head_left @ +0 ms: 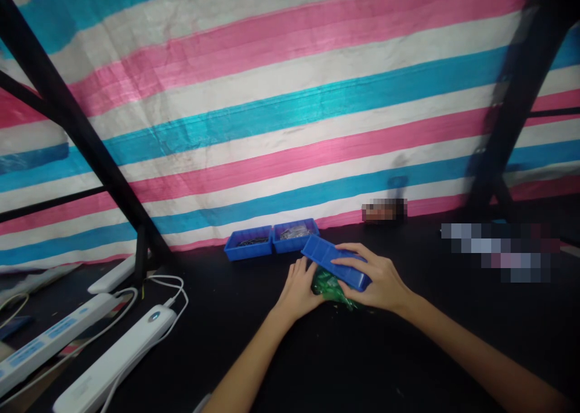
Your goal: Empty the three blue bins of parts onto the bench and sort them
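My right hand (378,277) grips a blue plastic bin (338,262) at its right end, with the fingers over its upper face and the thumb along the lower edge. The bin is tilted, and its inside is hidden from me. Just under it on the black table lies a pile of shiny, see-through green pieces (330,287), partly covered by the bin. My left hand (299,289) rests at the pile's left side, fingers stretched forward near the bin's left end and thumb apart, cupped against the green pieces. Its fingertips are partly hidden.
Two blue bins stand behind my hands: one with dark small parts (249,244), one with pale metallic parts (295,232). White power strips (118,355) and cables lie at left. Black frame posts (86,135) rise before a striped sheet (290,105). Blurred-out items lie at right.
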`<action>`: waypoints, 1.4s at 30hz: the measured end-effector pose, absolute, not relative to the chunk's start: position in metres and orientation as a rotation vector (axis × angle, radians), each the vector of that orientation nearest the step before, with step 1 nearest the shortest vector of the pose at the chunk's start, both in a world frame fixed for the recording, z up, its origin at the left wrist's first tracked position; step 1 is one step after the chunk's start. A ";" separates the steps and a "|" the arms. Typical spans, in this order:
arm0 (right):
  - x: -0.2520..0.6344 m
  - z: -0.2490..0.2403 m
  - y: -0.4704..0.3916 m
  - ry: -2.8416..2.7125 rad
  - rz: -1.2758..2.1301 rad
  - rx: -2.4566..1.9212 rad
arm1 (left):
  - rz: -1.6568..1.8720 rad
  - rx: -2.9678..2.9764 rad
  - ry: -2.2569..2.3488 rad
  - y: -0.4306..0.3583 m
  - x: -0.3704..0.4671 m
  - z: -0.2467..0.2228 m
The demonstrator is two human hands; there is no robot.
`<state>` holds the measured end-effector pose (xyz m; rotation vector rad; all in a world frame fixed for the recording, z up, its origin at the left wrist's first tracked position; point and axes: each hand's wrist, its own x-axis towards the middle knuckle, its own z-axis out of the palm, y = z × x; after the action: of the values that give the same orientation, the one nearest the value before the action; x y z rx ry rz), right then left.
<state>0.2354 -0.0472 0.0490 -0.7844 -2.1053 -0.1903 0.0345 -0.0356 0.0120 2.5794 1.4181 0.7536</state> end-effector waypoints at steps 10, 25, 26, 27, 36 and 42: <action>0.239 0.053 -0.046 -2.106 -0.163 -0.837 | 0.804 2.565 1.382 -0.039 0.033 0.019; 0.250 0.063 -0.044 -2.202 0.061 -0.853 | 0.784 2.594 1.396 -0.039 0.032 0.017; 0.249 0.063 -0.044 -2.210 0.080 -0.846 | 0.766 2.598 1.400 -0.039 0.032 0.017; 0.249 0.062 -0.044 -2.219 0.104 -0.841 | 0.747 2.600 1.405 -0.038 0.032 0.017; 0.259 0.063 -0.032 -2.139 0.598 -0.892 | 0.696 2.589 1.443 -0.034 0.030 0.016; 0.268 0.060 -0.025 -2.094 0.733 -0.886 | 0.731 2.576 1.458 -0.030 0.028 0.012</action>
<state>0.2676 -0.0249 0.0602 -0.8859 -2.0942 0.7331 0.0280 -0.0296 0.0119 2.5755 1.4580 0.7306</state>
